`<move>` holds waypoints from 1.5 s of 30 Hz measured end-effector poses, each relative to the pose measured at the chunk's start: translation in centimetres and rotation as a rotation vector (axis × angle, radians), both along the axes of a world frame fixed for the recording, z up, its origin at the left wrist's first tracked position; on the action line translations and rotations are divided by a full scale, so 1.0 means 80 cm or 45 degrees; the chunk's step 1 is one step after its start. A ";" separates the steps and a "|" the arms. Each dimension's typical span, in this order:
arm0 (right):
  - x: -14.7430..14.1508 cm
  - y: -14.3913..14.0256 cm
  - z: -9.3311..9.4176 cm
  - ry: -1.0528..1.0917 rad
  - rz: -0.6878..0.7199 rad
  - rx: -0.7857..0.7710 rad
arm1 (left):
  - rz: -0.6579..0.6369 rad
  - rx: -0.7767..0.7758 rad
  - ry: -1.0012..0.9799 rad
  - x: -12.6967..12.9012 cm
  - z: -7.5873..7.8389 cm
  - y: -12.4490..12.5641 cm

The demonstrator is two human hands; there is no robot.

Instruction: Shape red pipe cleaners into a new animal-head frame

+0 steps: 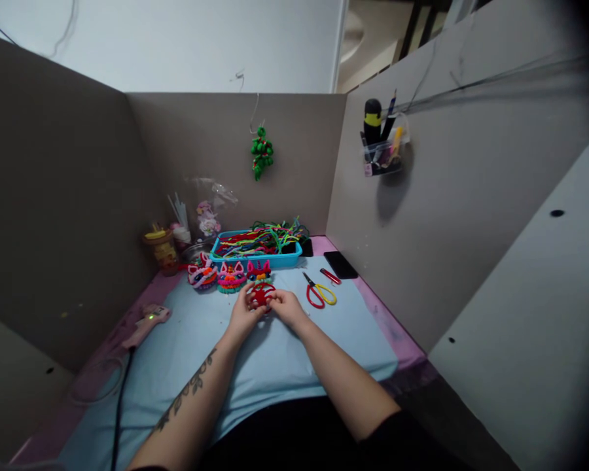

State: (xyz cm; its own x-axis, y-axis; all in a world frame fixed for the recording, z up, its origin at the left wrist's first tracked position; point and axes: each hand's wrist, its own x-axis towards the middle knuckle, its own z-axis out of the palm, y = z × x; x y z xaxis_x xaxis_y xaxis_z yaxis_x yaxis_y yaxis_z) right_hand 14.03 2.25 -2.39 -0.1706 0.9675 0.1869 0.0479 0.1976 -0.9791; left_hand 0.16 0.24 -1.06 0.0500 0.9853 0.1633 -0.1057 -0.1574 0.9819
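Both hands grip a small round piece of red fuzzy craft stems, held just above the light blue cloth. My left hand has its fingers closed on the left side of the piece. On its right side, my right hand pinches the edge between thumb and fingers. Behind the hands stand three colourful fuzzy animal heads with ears: a purple and white one, an orange and pink one and a red one. The fingertips partly hide the red piece.
A blue basket of fuzzy stems stands at the back. Red-and-yellow scissors, a red cutter and a black phone lie to the right. A corded pink glue gun lies left. Partitions enclose the table.
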 end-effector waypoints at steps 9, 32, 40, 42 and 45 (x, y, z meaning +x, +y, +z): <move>-0.004 0.004 -0.011 -0.133 -0.047 0.053 | 0.002 -0.056 -0.164 -0.001 0.003 -0.001; -0.004 -0.018 0.003 -0.605 -0.004 0.714 | 0.045 0.013 -0.197 0.002 0.008 -0.005; -0.001 -0.017 0.005 -0.607 -0.151 0.708 | 0.139 -0.168 -0.136 -0.002 0.012 -0.006; -0.001 -0.017 0.006 -0.608 -0.135 0.715 | 0.145 -0.163 -0.128 -0.004 0.014 -0.006; -0.001 -0.016 0.006 -0.609 -0.121 0.719 | 0.126 -0.162 -0.118 -0.005 0.016 -0.006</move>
